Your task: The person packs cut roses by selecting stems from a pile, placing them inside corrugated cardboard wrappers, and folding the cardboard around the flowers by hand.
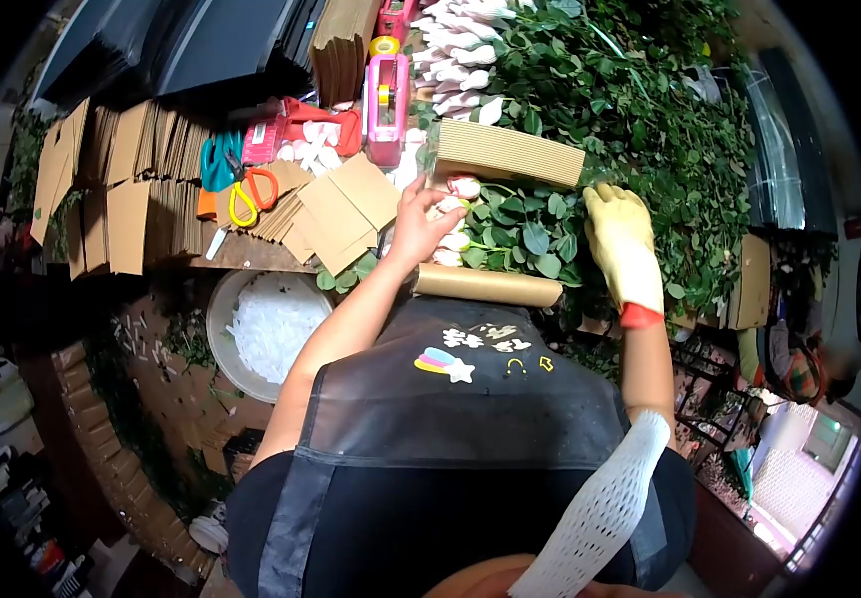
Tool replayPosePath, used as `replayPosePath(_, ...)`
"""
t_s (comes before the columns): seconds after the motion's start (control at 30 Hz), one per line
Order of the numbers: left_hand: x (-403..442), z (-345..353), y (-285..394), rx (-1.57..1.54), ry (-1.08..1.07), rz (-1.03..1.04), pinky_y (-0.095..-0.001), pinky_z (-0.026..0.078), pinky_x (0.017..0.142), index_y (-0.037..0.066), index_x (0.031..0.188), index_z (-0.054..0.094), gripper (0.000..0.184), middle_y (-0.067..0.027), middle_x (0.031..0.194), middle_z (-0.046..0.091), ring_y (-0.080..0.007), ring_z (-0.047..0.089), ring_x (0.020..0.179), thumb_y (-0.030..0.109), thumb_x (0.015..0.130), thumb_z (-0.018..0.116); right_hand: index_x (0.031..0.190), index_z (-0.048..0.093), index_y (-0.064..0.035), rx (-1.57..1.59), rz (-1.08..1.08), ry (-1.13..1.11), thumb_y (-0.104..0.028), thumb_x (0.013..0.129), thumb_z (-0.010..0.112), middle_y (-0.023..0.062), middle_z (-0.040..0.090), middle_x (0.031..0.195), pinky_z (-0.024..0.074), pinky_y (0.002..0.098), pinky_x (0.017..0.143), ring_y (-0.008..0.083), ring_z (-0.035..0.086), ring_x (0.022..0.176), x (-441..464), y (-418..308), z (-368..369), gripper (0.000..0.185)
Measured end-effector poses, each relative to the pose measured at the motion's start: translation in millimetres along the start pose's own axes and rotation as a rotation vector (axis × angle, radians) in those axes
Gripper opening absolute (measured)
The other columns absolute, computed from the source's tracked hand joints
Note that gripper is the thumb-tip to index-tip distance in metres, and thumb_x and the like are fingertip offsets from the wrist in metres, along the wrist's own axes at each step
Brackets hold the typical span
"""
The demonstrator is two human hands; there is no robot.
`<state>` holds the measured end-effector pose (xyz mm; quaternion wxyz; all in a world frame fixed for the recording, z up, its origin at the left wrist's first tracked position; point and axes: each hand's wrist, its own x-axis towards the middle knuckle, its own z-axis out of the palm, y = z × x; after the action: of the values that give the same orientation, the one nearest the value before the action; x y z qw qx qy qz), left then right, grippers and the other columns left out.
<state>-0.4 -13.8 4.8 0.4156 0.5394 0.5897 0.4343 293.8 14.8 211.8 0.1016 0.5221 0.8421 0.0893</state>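
Note:
A bunch of pale pink and white roses (pixel 464 187) with green leaves (pixel 520 229) lies on corrugated brown cardboard (pixel 510 151), whose far side stands up and whose near edge (pixel 490 286) is curled. My left hand (pixel 425 221) is bare and rests at the rose heads, fingers apart, thumb on a bloom; nothing is gripped. My right hand (pixel 618 234), in a pale yellow glove with a red cuff, lies with its back up at the stem end, beside the cardboard. Its fingertips touch the greenery, and whether they hold any stems is hidden.
Cardboard pieces (pixel 339 214), yellow-handled scissors (pixel 249 194) and a pink tape dispenser (pixel 387 110) lie to the left. White netted flower heads (pixel 458 70) and piled foliage (pixel 680 149) fill the back and right. A tub of white pieces (pixel 273 329) stands below the table edge.

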Motion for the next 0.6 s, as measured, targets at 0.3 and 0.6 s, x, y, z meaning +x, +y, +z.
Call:
replayPosePath(0.3,0,-2,14,-0.037,-0.003,-0.039,-0.0484,0.040,0.118,0.002,0.104,0.076,0.045,-0.0328,0.154,0.045,-0.0461,0.049,0.142,0.032,0.074,0.093,0.122,0.074,-0.0114,0.325,0.065,-0.063,-0.038,0.099,0.067,0.0130,0.077,0.095,0.0575,0.0469,0.083,0.0352,0.074,0.088,55,-105,16,0.035)
replayPosePath(0.6,-3,0,24,-0.011,-0.008,-0.093,-0.0480,0.038,0.119,0.009,0.110,0.078,0.044,-0.0314,0.156,0.043,-0.0443,0.043,0.147,0.033,0.077,0.092,0.108,0.079,-0.0204,0.284,0.102,-0.130,-0.046,0.101,0.064,0.0133,0.077,0.090,0.0576,0.0457,0.079,0.0332,0.075,0.085,76,-123,19,0.031)
